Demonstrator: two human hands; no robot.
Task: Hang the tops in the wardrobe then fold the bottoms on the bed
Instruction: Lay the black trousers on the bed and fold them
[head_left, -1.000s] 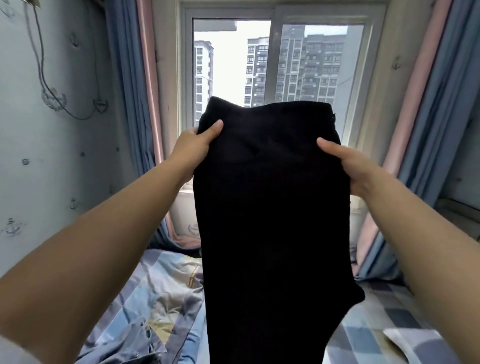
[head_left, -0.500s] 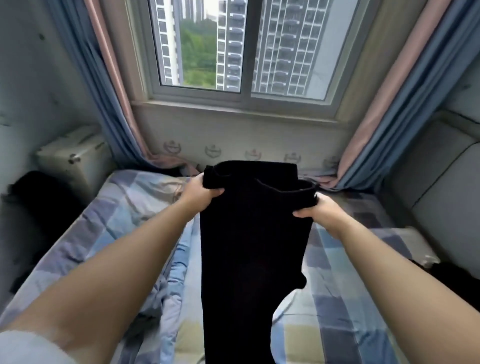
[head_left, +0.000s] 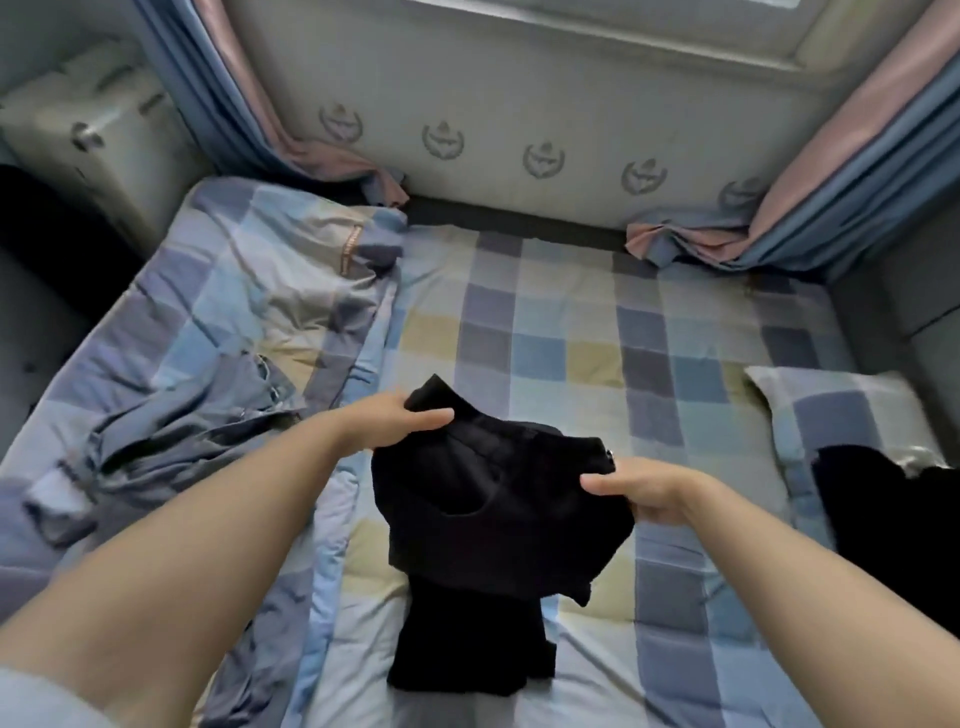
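Black trousers (head_left: 498, 519) lie partly on the bed (head_left: 571, 332), bunched at the waist end and trailing in a darker strip toward the person. The left hand (head_left: 395, 423) grips one corner of the waistband, thumb laid across the top of the cloth and fingers tucked under it. The right hand (head_left: 649, 491) holds the opposite corner in the same way, thumb on top and pointing toward the left hand, the other fingers hidden beneath the fabric. Between the two hands the waistband sags in a shallow curve, and a small metal fastener shows just beyond the right thumb. Below the hands the cloth is doubled over itself, with the lower part resting on the checked sheet.

To the outside of the left hand, a crumpled blue-grey garment (head_left: 171, 447) lies on the rumpled quilt (head_left: 270, 291), well apart from the trousers. To the outside of the right hand sits a checked pillow (head_left: 831, 410), and another black garment (head_left: 893, 519) lies partly over it. Beyond both hands, past the far end of the bed, blue and pink curtains (head_left: 810, 171) pool at each side of a wall printed with small emblems. A pale suitcase (head_left: 88, 135) stands far off past the left hand, beside the bed.
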